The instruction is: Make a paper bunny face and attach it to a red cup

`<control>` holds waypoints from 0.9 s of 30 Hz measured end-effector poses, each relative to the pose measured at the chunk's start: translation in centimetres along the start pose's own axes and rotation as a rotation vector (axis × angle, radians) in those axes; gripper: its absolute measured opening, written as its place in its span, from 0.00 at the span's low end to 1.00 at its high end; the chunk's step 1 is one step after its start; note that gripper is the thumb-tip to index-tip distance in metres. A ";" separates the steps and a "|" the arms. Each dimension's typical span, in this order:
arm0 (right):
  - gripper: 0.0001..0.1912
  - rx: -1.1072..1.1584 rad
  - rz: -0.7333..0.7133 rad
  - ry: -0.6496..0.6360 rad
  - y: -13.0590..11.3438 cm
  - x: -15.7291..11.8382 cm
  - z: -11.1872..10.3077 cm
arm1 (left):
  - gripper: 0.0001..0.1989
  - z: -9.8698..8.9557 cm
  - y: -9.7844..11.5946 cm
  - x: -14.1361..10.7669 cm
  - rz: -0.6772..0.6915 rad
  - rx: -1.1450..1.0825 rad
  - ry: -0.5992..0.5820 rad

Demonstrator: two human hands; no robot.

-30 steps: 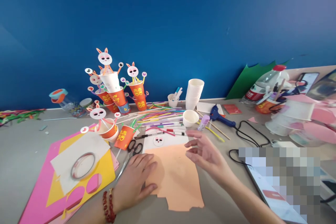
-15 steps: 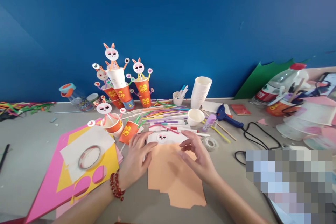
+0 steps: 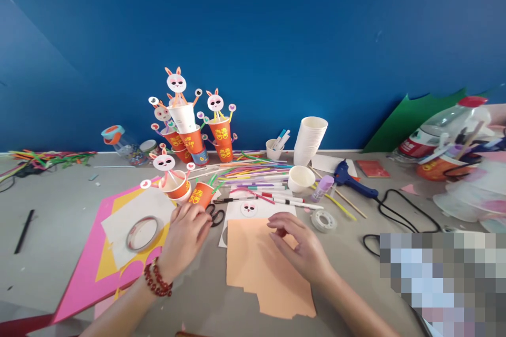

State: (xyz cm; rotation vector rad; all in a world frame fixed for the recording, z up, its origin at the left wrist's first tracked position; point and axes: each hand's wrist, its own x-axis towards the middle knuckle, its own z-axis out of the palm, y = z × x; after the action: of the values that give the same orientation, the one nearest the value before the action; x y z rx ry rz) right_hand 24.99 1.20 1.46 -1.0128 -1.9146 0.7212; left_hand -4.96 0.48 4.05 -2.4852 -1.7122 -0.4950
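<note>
My left hand (image 3: 187,234) lies palm down beside the black scissors (image 3: 216,215) and just below a tipped orange cup (image 3: 202,193). Its fingers are loosely stretched, with nothing seen in them; the palm is hidden. Over the right side of a peach paper sheet (image 3: 256,263) hovers my right hand (image 3: 298,245), fingers bent and thumb apart, with no object between them. A round white rabbit face (image 3: 249,209) with pink and black eyes rests on white paper (image 3: 233,213) at the peach sheet's top edge.
Rabbit figures in stacked cups (image 3: 185,137) stand back left. Pink and yellow sheets carry a tape roll (image 3: 136,245). Markers (image 3: 290,202), a white cup (image 3: 301,179), a glue stick (image 3: 323,188), small clear tape (image 3: 323,220) and a corded blue glue gun (image 3: 351,179) lie behind and right.
My left hand has moved left off the peach sheet toward the scissors, uncovering them. My right hand stays over the sheet, its fingers a little more curled. The view has shifted slightly.
</note>
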 end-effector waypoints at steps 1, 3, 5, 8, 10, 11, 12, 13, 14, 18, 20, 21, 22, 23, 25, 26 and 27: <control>0.08 0.005 -0.003 -0.002 0.0 0.0 0.0 | 0.07 0.1 0.4 0.0 0.015 -0.024 -0.002; 0.07 0.020 -0.008 -0.018 -0.2 0.0 0.0 | 0.08 0.3 1.5 0.0 0.048 -0.089 -0.007; 0.07 0.040 -0.006 -0.032 -0.4 0.0 0.1 | 0.08 0.5 3.2 0.0 0.076 -0.171 -0.018; 0.04 0.089 0.000 -0.013 -0.5 0.1 0.1 | 0.06 0.9 5.7 -0.3 0.120 -0.281 -0.007; 0.05 0.106 0.001 0.021 -0.3 0.2 0.0 | 0.07 1.2 7.1 -0.6 0.163 -0.307 -0.010; 0.06 0.107 0.005 0.034 -0.3 0.2 -0.1 | 0.08 1.4 7.6 -0.7 0.185 -0.302 -0.026; 0.07 0.107 0.010 0.044 -0.2 0.2 -0.2 | 0.09 1.5 8.0 -0.8 0.208 -0.286 -0.051; 0.06 0.110 0.016 0.049 -0.1 0.3 -0.2 | 0.10 1.6 8.3 -0.9 0.232 -0.264 -0.082; 0.05 0.117 0.022 0.048 0.0 0.3 -0.2 | 0.13 1.7 8.4 -0.9 0.259 -0.240 -0.111; 0.06 0.126 0.021 0.006 0.0 0.2 -0.2 | 0.12 1.7 7.5 -0.4 0.295 -0.199 -0.142; 0.06 0.096 0.015 -0.026 -0.1 0.2 -0.2 | 0.09 1.5 6.4 0.2 0.240 -0.186 -0.107; 0.06 0.073 0.013 -0.049 -0.2 0.2 -0.3 | 0.08 1.4 5.7 0.6 0.210 -0.166 -0.092; 0.06 0.045 0.012 -0.078 -0.4 0.2 -0.3 | 0.07 1.3 4.9 0.9 0.179 -0.136 -0.081; 0.07 0.017 0.010 -0.110 -0.5 0.1 -0.3 | 0.06 1.2 4.1 1.2 0.152 -0.101 -0.077; 0.08 -0.036 -0.001 -0.176 -0.8 0.0 -0.2 | 0.06 1.0 2.9 1.7 0.124 -0.044 -0.074; 0.08 -0.062 -0.011 -0.202 -1.0 0.0 -0.1 | 0.06 1.0 2.4 1.9 0.117 -0.025 -0.078; 0.08 -0.091 -0.027 -0.220 -1.1 -0.1 0.0 | 0.06 1.0 2.2 2.1 0.115 -0.015 -0.083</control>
State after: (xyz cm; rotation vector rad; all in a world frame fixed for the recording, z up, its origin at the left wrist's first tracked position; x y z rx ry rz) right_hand 24.59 0.54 2.28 -0.9951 -2.1634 0.7622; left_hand -2.05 1.77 4.04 -2.6316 -1.5863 -0.4008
